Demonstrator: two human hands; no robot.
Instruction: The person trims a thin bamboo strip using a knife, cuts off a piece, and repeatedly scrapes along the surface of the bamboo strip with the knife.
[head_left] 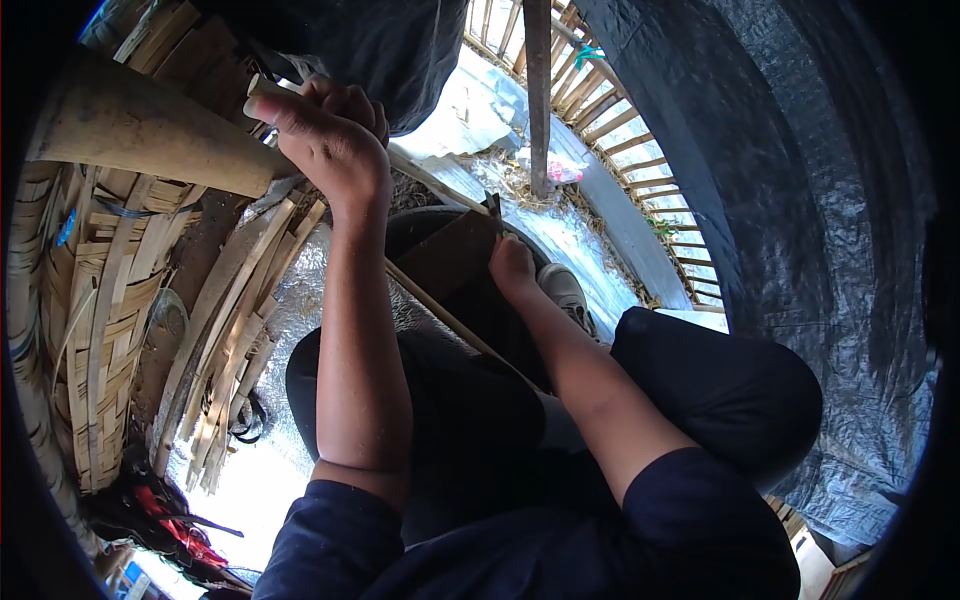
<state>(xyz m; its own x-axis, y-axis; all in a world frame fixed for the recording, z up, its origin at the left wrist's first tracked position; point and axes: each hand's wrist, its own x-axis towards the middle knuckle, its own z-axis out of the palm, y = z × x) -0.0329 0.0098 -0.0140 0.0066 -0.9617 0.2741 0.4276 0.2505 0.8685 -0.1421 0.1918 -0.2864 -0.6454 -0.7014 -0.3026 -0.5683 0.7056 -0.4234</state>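
Observation:
My left hand (338,135) is raised in a closed grip, thumb laid along a thin bamboo strip (440,184). One end of the strip pokes out past the thumb, and the rest slants down to the right towards my other hand. Low between the knees, my right hand (513,265) is closed around a narrow dark blade-like piece (493,206), which sticks up above the fist and meets the strip's far part. Under the hands is a dark round tub (418,218) with a flat brown board (450,248) in it. Another bamboo strip (440,312) leans across the tub's near side.
A thick bamboo pole (150,130) juts in at the left above woven bamboo panels (110,330) and a stack of split bamboo (240,350). Dark plastic sheeting (760,200) hangs at the right. A wooden post (538,100) stands ahead, near a slatted bamboo fence (640,150).

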